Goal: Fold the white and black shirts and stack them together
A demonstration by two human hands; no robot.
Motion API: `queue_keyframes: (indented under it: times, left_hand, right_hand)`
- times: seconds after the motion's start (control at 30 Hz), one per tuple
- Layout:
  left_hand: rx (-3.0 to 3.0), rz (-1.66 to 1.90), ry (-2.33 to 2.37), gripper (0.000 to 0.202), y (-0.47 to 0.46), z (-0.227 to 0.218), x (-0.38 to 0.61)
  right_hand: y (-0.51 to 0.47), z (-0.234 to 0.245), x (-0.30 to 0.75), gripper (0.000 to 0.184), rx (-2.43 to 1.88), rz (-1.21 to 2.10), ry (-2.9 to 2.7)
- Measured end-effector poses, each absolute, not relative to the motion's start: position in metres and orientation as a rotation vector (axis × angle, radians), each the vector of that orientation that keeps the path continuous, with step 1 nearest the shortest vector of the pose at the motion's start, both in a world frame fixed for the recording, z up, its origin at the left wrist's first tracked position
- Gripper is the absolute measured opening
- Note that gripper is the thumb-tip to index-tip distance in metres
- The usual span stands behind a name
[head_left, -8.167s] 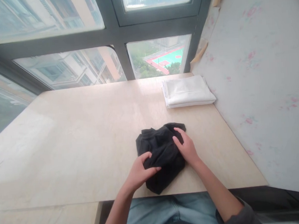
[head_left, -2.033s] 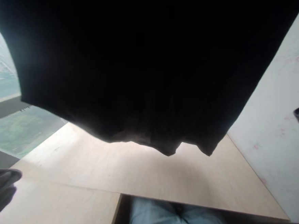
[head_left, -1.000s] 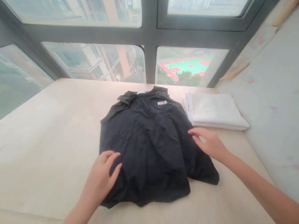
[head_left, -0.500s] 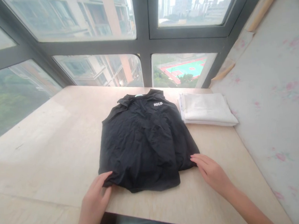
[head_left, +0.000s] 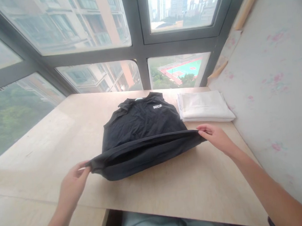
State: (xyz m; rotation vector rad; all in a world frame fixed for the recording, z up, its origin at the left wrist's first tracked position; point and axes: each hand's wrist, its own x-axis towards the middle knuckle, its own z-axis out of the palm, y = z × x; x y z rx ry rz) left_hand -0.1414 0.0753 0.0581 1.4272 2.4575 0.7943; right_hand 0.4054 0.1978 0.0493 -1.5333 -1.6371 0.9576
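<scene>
A black sleeveless shirt with "NICE" printed on its chest lies on the wooden tabletop, neck end toward the window. Its bottom hem is lifted off the surface and stretched taut, with the hem opening facing me. At the left hem corner, my left hand pinches the fabric between thumb and fingers. My right hand grips the opposite hem corner, a little higher and farther from me.
Right of the shirt rests a folded white cloth, close to the floral-papered wall. Grey-framed windows border the pale wooden tabletop at the back and left. My lap is below its front edge.
Both hands have closed on the hem corners, raised them and pulled them apart. The lower shirt, flat before, is now lifted and stretched wide.
</scene>
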Motion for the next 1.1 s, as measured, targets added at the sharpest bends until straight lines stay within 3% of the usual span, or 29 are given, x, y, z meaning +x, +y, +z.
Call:
queue_keyframes:
  times: [0.17, 0.43, 0.57, 0.73, 0.83, 0.97, 1.1]
  left_hand:
    - [1.496, 0.874, 2.388, 0.061, 0.064, 0.021, -0.100]
    - [1.560, 1.100, 2.441, 0.049, 0.041, 0.019, -0.059]
    - [1.328, 0.892, 2.519, 0.050, 0.041, 0.010, -0.056]
    - [1.119, 0.666, 2.593, 0.030, 0.053, 0.006, -0.079]
    - [1.090, 0.627, 2.558, 0.034, 0.062, 0.011, -0.087]
    - [1.171, 0.170, 2.514, 0.044, 0.068, 0.021, -0.081]
    - [1.277, 0.059, 2.486, 0.037, 0.066, 0.025, -0.079]
  right_hand:
    - [0.186, 0.013, 0.401, 0.031, -1.586, 0.789, -1.920]
    - [0.180, 0.000, 0.410, 0.023, -1.584, 0.617, -1.852]
    - [0.179, -0.006, 0.402, 0.014, -1.536, 0.493, -1.850]
    - [0.177, -0.005, 0.400, 0.012, -1.544, 0.456, -1.960]
    - [0.176, -0.004, 0.404, 0.016, -1.560, 0.383, -1.919]
    - [0.171, -0.002, 0.406, 0.021, -1.671, 0.157, -2.034]
    - [0.164, -0.002, 0.403, 0.024, -1.904, 0.078, -2.134]
